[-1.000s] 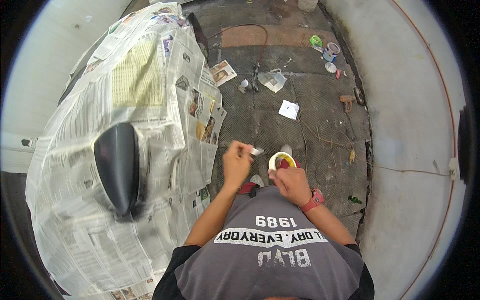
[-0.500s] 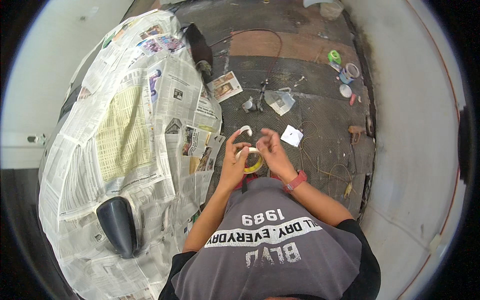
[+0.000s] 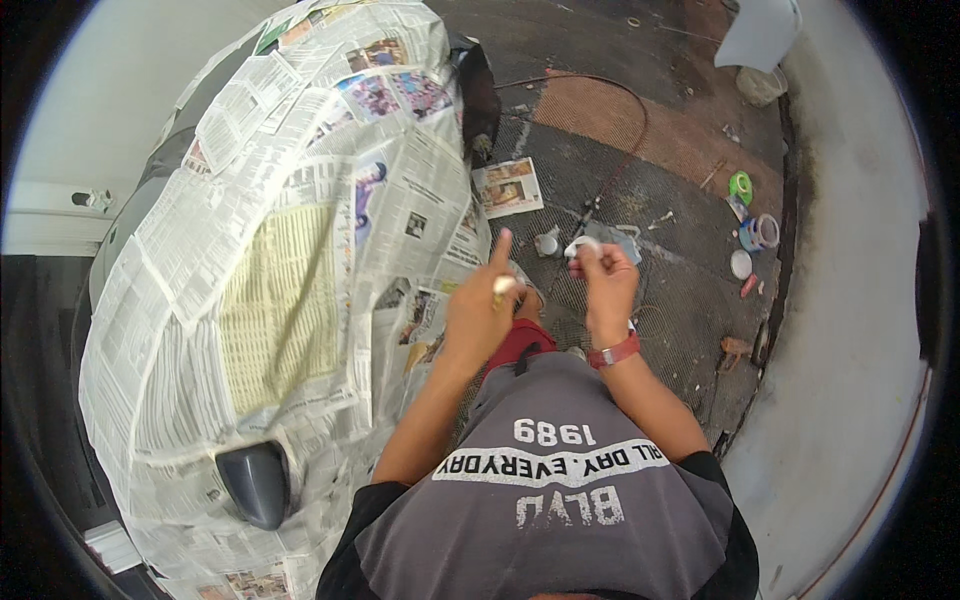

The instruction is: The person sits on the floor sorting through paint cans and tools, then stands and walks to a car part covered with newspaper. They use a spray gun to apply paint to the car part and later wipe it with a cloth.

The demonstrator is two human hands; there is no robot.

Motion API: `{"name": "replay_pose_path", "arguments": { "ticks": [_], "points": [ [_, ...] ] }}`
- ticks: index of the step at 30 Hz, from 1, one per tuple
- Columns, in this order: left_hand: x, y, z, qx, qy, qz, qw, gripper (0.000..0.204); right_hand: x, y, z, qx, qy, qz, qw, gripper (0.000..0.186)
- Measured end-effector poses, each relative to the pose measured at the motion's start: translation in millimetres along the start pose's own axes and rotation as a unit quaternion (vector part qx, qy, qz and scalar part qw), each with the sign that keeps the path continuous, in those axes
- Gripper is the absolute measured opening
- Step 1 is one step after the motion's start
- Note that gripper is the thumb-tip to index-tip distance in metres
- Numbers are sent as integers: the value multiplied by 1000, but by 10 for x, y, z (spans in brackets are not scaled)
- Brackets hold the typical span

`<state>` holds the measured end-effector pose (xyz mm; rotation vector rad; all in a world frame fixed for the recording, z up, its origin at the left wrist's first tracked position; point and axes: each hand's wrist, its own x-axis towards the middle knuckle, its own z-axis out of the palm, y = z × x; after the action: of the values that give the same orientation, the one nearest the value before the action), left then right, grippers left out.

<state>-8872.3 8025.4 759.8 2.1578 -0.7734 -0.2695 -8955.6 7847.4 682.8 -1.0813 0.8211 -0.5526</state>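
Note:
My left hand [image 3: 482, 305] is closed around a roll of masking tape [image 3: 503, 288], its index finger pointing away from me. Only a pale edge of the roll shows past the fingers. In my right hand [image 3: 608, 280], pinched between thumb and fingers, is a short curled strip of white tape [image 3: 582, 246]. A gap separates the two hands, which hover in front of my body. To my left, close by the left hand, stands a car body covered in taped newspaper sheets [image 3: 400, 250]. A dark side mirror [image 3: 254, 484] sticks out through the paper.
On the dark floor mat lie a newspaper piece [image 3: 508, 187], a small grey cup [image 3: 547, 242], a blue can [image 3: 760, 233], a green tape roll [image 3: 740, 186] and an orange-brown tool [image 3: 735, 346]. A hose [image 3: 640, 110] curves across the floor. A pale wall [image 3: 850, 300] rises at right.
My hands have moved apart, the right one carrying the tape strip away from the roll. The roll has turned in my left hand. My view has shifted, with the car now further right.

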Motion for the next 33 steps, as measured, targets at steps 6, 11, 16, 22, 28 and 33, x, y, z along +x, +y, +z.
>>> {"name": "replay_pose_path", "arguments": {
  "ticks": [6, 11, 16, 22, 28, 33],
  "points": [
    [1648, -543, -1822, 246, 263, 98, 928, 41, 1041, -233, -56, -158, 2, -1, 988, 16],
    [2353, -1176, -2748, 365, 298, 21, 882, 43, 1483, -284, 205, -180, 7, 4, 984, 16],
    [2390, -1731, -2885, 385, 222, -155, 882, 43, 1902, -184, 772, -93, -56, 37, 993, 18],
    [2707, -1089, -1718, 275, 232, -29, 933, 44, 2390, -103, 1206, -72, -226, 93, 967, 18],
    [2743, -1131, 258, -345, 2, -279, 896, 34, 2888, 46, 1256, -63, -406, 140, 901, 20],
    [2858, -1692, 1238, -413, 89, -338, 841, 26, 3536, 342, 1044, -198, -418, 39, 886, 21]
  ]
}}
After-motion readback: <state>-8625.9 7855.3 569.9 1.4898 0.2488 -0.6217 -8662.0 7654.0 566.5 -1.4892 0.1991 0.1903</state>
